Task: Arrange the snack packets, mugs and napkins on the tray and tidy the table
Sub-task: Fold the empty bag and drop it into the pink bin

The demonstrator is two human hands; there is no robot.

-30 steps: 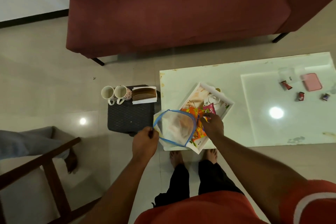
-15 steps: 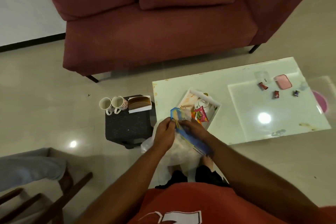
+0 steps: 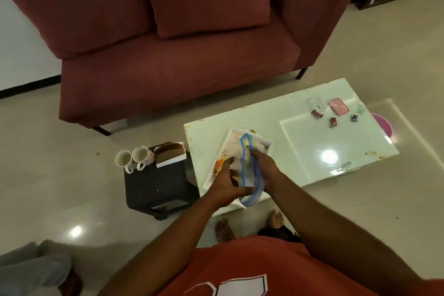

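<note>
A white tray (image 3: pixel 231 137) lies at the left end of the white glass table (image 3: pixel 300 151). Over it I hold a clear bag with a blue rim (image 3: pixel 247 166), flattened between both hands. My left hand (image 3: pixel 228 184) grips its near side and my right hand (image 3: pixel 263 163) grips its right edge. An orange snack packet (image 3: pixel 219 166) shows in the tray beside my left hand; the rest of the tray's contents are hidden. Two mugs (image 3: pixel 134 158) and a napkin holder (image 3: pixel 170 154) stand on a black stool (image 3: pixel 156 182) left of the table.
Three small wrapped sweets (image 3: pixel 332 120), a pink case (image 3: pixel 338 107) and a clear packet (image 3: pixel 314 103) lie at the table's far right. A maroon sofa (image 3: pixel 180 55) stands behind. Another person's leg (image 3: pixel 33 269) is at the lower left. My bare feet (image 3: pixel 249 223) are by the table's front edge.
The open bag has been pressed flat between my hands and brought over the tray. My view has tilted up toward the sofa.
</note>
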